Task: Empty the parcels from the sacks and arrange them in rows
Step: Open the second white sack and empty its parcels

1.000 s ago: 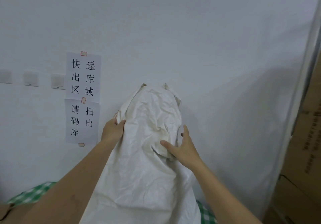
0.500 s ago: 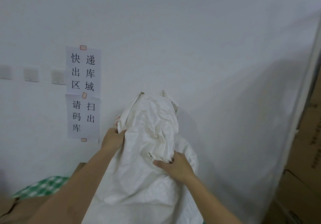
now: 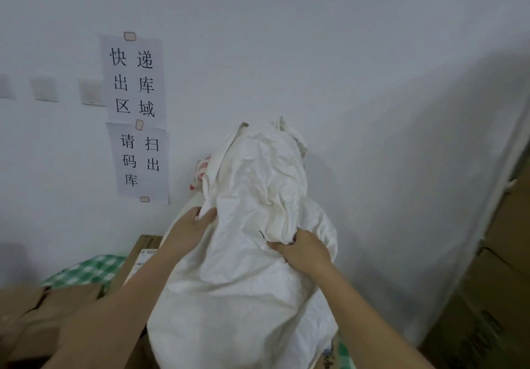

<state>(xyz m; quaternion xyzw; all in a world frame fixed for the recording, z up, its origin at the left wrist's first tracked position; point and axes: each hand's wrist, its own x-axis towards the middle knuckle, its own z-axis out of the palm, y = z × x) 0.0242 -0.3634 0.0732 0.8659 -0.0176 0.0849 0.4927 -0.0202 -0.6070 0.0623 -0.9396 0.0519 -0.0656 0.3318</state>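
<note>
Against the white wall, centre of the head view, stands a crumpled white sack — upright, its top bunched and folded over, a patch of red print showing at its upper left edge. Only one view is available.

Left hand: on the sack's left side, fingers and thumb curled round a fold of the fabric near its upper left edge; holding cloth. Forearm runs in from the lower left.

Right hand: on the sack's right front, fingers curled tight into a gathered bunch of fabric; gripping cloth. Forearm runs in from the lower right.

Contents of the sack: hidden, cannot tell what is inside.

Left of the sack, low in the frame — brown cardboard parcels, one of them partly behind the left forearm; a further carton with a white label lies just beside the sack's left flank. They rest on a green-and-white checked cloth, which also shows as a sliver at the sack's lower right.

On the wall, left of the sack: two paper signs, one above the other, taped, with black Chinese characters. Further left, blurred wall switches in a row.

Right edge: stacked brown cartons, printing too blurred to read.
</note>
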